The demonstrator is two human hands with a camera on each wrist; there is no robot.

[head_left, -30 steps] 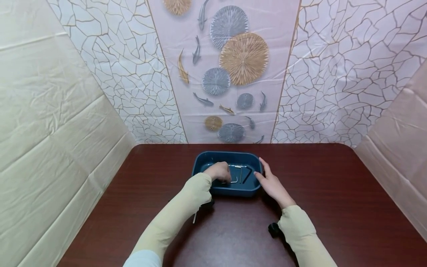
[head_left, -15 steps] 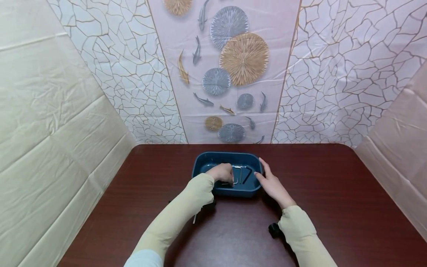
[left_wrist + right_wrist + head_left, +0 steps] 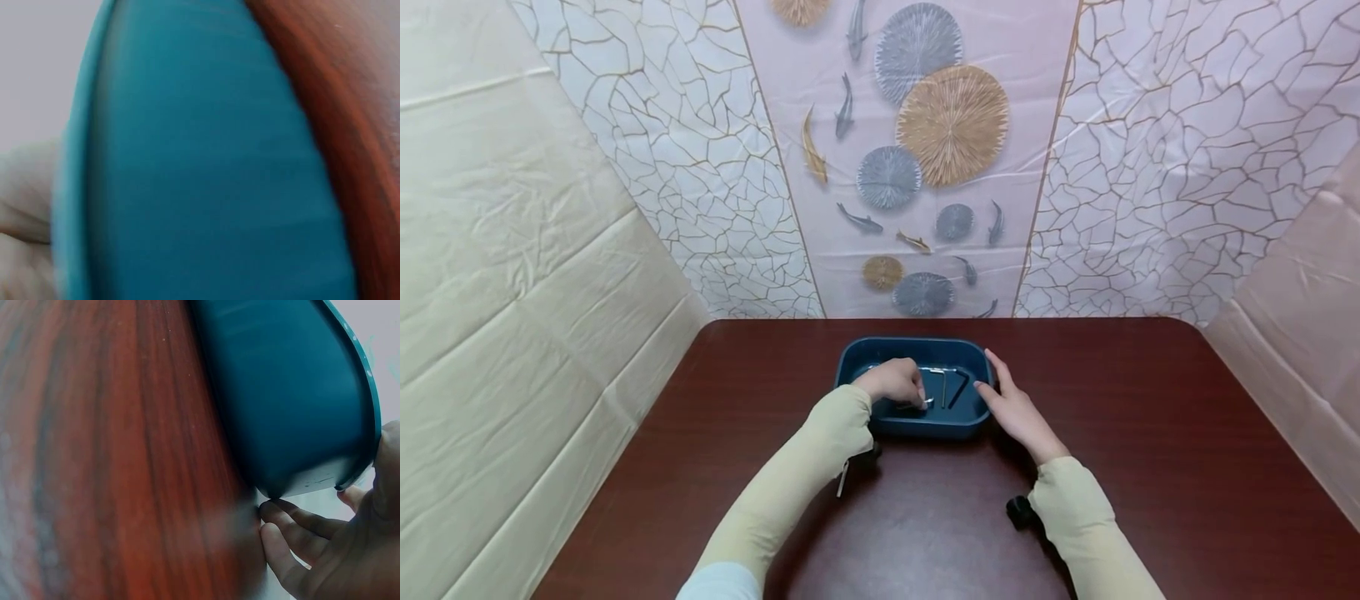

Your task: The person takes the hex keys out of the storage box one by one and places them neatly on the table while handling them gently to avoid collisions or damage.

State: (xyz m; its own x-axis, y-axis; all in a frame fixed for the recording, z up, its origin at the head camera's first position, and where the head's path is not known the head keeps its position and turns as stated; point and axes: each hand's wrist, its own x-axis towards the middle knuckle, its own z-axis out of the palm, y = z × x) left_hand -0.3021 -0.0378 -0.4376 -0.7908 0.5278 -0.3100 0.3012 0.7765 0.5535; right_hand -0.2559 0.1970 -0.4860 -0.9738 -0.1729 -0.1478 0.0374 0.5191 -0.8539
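A dark blue rectangular tray (image 3: pixel 917 428) stands on the table, with L-shaped hex keys lying in it. My left hand (image 3: pixel 895 379) reaches over its near rim, fingertips down at the tray floor. Thumb and fingers pinch a small silver hex key (image 3: pixel 929 402), whose bent end shows past them. To its right lie another silver hex key (image 3: pixel 943 388) and a black hex key (image 3: pixel 958 390). My right hand (image 3: pixel 1018 415) holds the tray's right end, thumb at the rim, other fingers against the outer wall. The left wrist view shows mostly the tray's outer wall (image 3: pixel 212 156).
The reddish-brown table (image 3: pixel 1120 400) runs back to a patterned cloth wall (image 3: pixel 925 167). Black wrist camera parts (image 3: pixel 1019 512) sit by the right sleeve, and a thin pale strip (image 3: pixel 842 479) hangs under the left sleeve.
The left hand moved slightly right, then drew back a little, its fingertips now at the silver hex key's bend. The right hand and tray keep their place; the head view shifted slightly.
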